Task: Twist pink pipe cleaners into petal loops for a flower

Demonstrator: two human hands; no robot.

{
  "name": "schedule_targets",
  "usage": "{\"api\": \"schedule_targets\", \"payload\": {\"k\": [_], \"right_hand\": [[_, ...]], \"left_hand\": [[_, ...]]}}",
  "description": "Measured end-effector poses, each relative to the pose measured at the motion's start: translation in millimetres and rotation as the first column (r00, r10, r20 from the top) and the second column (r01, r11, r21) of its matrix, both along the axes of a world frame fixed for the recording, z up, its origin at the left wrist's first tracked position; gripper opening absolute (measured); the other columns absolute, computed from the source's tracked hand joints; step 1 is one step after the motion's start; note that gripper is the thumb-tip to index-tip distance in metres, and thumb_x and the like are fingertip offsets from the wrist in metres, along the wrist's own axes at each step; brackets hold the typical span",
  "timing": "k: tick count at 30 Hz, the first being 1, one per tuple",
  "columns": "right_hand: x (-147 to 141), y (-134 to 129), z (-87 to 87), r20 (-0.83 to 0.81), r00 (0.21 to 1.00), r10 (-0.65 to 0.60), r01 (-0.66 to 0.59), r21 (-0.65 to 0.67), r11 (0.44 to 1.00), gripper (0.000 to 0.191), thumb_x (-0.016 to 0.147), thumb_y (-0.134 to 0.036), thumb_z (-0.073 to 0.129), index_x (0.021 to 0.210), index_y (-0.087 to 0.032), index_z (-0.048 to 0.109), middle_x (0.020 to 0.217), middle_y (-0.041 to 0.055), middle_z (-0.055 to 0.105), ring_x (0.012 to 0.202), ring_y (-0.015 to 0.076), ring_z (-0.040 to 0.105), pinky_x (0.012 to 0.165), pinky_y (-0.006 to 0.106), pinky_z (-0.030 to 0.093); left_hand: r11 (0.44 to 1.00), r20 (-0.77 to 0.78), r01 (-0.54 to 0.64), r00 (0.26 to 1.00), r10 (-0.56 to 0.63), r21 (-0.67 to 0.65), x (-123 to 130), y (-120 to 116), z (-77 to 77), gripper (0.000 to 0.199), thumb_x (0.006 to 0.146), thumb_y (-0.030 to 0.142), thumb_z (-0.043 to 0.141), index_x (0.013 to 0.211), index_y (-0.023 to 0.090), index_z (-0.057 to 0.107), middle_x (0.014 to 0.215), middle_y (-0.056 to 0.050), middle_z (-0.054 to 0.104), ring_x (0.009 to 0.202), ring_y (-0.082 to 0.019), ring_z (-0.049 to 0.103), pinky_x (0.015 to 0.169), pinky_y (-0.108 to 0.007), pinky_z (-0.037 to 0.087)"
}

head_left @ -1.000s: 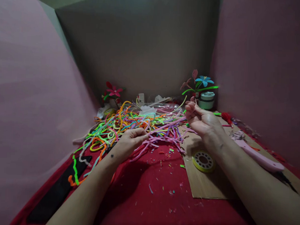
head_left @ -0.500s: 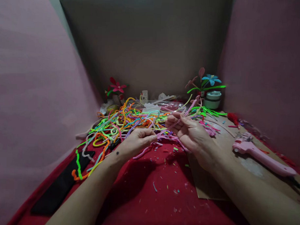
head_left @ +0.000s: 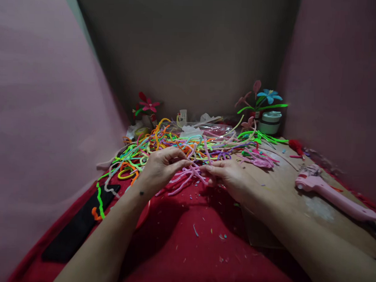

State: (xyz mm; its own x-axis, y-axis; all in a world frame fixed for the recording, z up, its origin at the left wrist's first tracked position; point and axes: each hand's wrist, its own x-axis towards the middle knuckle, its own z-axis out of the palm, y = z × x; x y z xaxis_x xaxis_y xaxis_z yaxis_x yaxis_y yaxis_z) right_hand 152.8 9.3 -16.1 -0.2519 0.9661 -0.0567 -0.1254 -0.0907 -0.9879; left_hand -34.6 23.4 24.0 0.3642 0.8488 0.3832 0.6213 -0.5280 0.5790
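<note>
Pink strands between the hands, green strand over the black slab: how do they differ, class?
The pink strands spread from a crossing; the green strand is one wavy length. The pink strands are pale, the green strand vivid. The pink strands sit between left hand and right hand; the green strand lies over the black slab. Both are slender.

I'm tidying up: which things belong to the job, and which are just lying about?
In the job:
pink fuzzy stems, pinched in left hand and right hand
probably multicoloured stem pile
perhaps pink corded tool, untouched

Apparently lying about:
black flat object
blue flower
lidded container
</note>
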Motion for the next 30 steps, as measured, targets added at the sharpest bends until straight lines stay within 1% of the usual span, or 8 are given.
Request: {"api": "schedule_targets", "payload": {"k": [3,7,14,20,22,26,28,30], "right_hand": [[-4,-5,-3.8,0.070,0.989,0.128,-0.130,0.023,0.991,0.025,0.074,-0.028,0.059,0.054,-0.013,0.063,0.046,-0.0011,0.050,0.042,0.0067,0.037,0.046,0.023,0.027],[-6,-8,-9.3,0.144,0.959,0.243,-0.250,0.030,0.968,0.025,0.076,-0.029,0.057,0.060,-0.013,0.067,0.045,-0.0010,0.048,0.043,0.0071,0.035,0.047,0.024,0.024],[-6,-3,-14.7,0.065,0.965,0.254,-0.254,-0.011,0.967,0.021,0.073,-0.031,0.059,0.069,-0.013,0.069,0.046,-0.0008,0.053,0.042,0.0079,0.040,0.048,0.024,0.028],[-6,-6,-11.9,0.082,0.960,0.267,-0.264,-0.036,0.964,0.022,0.075,-0.032,0.058,0.067,-0.014,0.068,0.042,-0.0013,0.051,0.039,0.0071,0.036,0.046,0.024,0.023],[-7,-7,-11.4,0.061,0.962,0.268,-0.265,-0.046,0.963,0.022,0.075,-0.031,0.058,0.067,-0.013,0.068,0.042,-0.0016,0.051,0.038,0.0069,0.035,0.046,0.024,0.023],[-7,-5,-13.0,-0.014,0.977,0.212,-0.213,-0.018,0.977,0.020,0.076,-0.029,0.058,0.068,-0.013,0.068,0.043,-0.0017,0.051,0.040,0.0065,0.036,0.046,0.024,0.023],[-6,-3,-14.1,-0.049,0.985,0.167,-0.167,0.003,0.986,0.021,0.077,-0.029,0.057,0.069,-0.012,0.068,0.045,-0.0015,0.050,0.040,0.0061,0.036,0.046,0.023,0.022],[-6,-1,-14.7,-0.082,0.987,0.136,-0.136,0.009,0.991,0.022,0.077,-0.029,0.058,0.070,-0.012,0.068,0.046,-0.0014,0.050,0.040,0.0055,0.035,0.045,0.023,0.021]], "left_hand": [[1.000,-0.001,0.007,1.000,-0.007,0.020,1,1,-0.7,0.018,0.075,0.031,0.061,0.069,0.015,0.065,0.066,-0.001,0.061,0.063,-0.011,0.052,0.059,-0.022,0.039],[0.995,0.079,-0.014,0.997,0.022,-0.096,2,2,-0.7,0.016,0.072,0.029,0.064,0.067,0.014,0.065,0.062,0.000,0.059,0.060,-0.010,0.051,0.056,-0.022,0.039],[0.952,0.446,-0.076,0.870,0.208,-0.297,-3,6,3.3,0.020,0.069,0.028,0.066,0.058,0.013,0.057,0.045,0.006,0.046,0.038,-0.003,0.033,0.038,-0.018,0.023],[0.931,0.572,0.073,0.805,0.157,-0.358,-9,13,-2.0,0.030,0.072,0.031,0.066,0.054,0.013,0.050,0.045,0.004,0.048,0.037,-0.002,0.035,0.036,-0.016,0.023],[0.919,0.680,0.125,0.710,0.180,-0.374,-9,16,-2.6,0.030,0.073,0.033,0.065,0.057,0.013,0.051,0.047,0.003,0.049,0.036,-0.002,0.036,0.036,-0.015,0.026],[0.875,0.847,0.218,0.430,0.313,-0.433,-7,22,-4.8,0.020,0.074,0.031,0.065,0.075,0.013,0.055,0.059,0.002,0.056,0.037,-0.001,0.038,0.040,-0.016,0.037],[0.835,0.829,0.252,0.430,0.357,-0.490,-7,24,-8.1,0.015,0.073,0.023,0.065,0.080,0.011,0.057,0.057,0.004,0.053,0.035,-0.001,0.035,0.037,-0.015,0.034],[0.805,0.786,0.271,0.515,0.342,-0.528,-5,23,-12.0,0.016,0.069,0.015,0.067,0.082,0.010,0.059,0.057,0.003,0.054,0.035,0.000,0.035,0.036,-0.014,0.031]]}}
